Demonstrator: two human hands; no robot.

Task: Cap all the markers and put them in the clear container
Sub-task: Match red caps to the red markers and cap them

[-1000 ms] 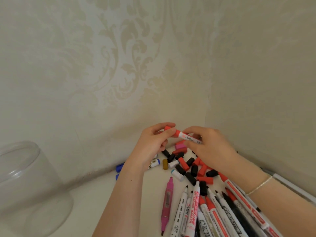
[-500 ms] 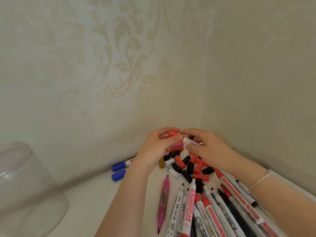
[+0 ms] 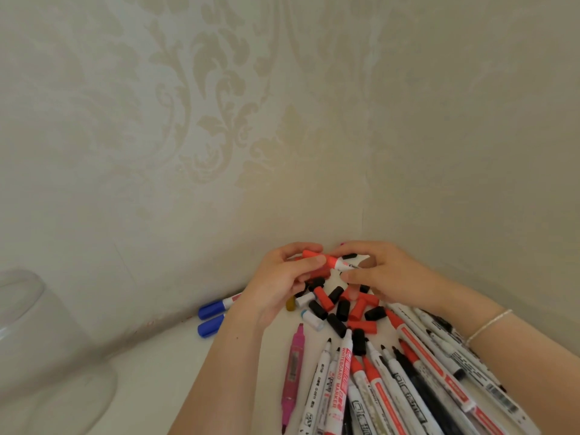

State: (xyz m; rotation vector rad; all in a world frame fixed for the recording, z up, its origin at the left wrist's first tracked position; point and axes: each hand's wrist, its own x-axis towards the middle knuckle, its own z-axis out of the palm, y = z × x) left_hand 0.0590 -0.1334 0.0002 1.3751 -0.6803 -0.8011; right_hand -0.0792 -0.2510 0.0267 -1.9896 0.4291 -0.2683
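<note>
Head view, looking down into a corner of patterned wallpaper [image 3: 219,136] above a white tabletop [image 3: 150,372]. Left hand [image 3: 279,284] and right hand [image 3: 386,274] raised together over the pile, sharing one red marker [image 3: 332,262] — left grip curled round its red-capped end, thumb laid across the cap; right grip pinching the white barrel at the other end. Marker roughly level, just above the loose caps [image 3: 342,306], a red-and-black scatter lying directly below both hands. Uncapped markers [image 3: 392,378] fanned out nearer the camera, tips toward the caps, red and black among them; a pink marker [image 3: 293,368] at the left edge of the fan. Two blue-capped markers [image 3: 212,317] beside the left wrist, close to the wall. Clear container [image 3: 37,356] at the far left edge of the tabletop, well apart from the pile, contents impossible to make out. Thin bracelet [image 3: 489,321] on the right wrist.
</note>
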